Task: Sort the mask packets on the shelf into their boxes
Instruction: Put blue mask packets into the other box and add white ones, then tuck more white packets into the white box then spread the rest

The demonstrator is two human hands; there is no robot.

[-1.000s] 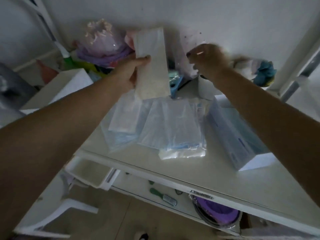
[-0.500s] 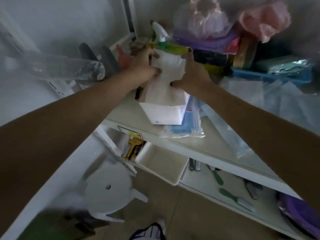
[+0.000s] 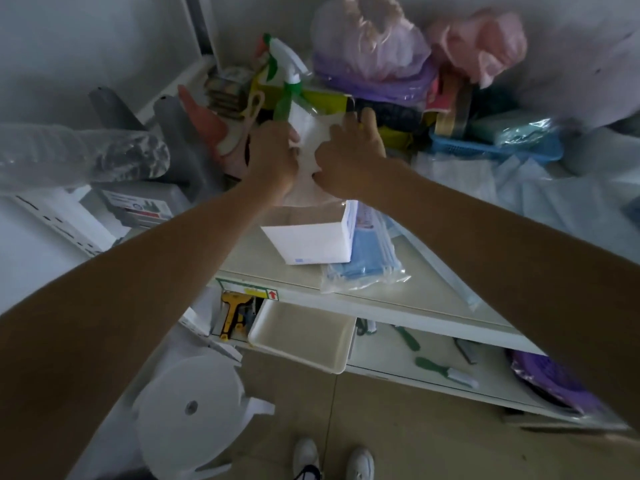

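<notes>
A white mask packet (image 3: 310,135) stands half inside an open white box (image 3: 311,242) on the shelf top (image 3: 398,289). My left hand (image 3: 272,157) grips the packet's left edge and my right hand (image 3: 349,157) presses on its right side; both hide the packet's middle. A clear packet of blue masks (image 3: 369,263) lies flat against the box's right side, partly under it. More pale packets (image 3: 460,181) lie further right on the shelf.
Behind the box stand a green spray bottle (image 3: 285,76), bagged items (image 3: 370,46) and a blue basket (image 3: 491,147). An open drawer (image 3: 301,336) juts out below the shelf edge. A white stool (image 3: 188,415) stands on the floor to the left.
One second ago my left hand held the packet up alone, right hand apart. Since then the view swung left, both hands closed on the packet, and it went down into the box.
</notes>
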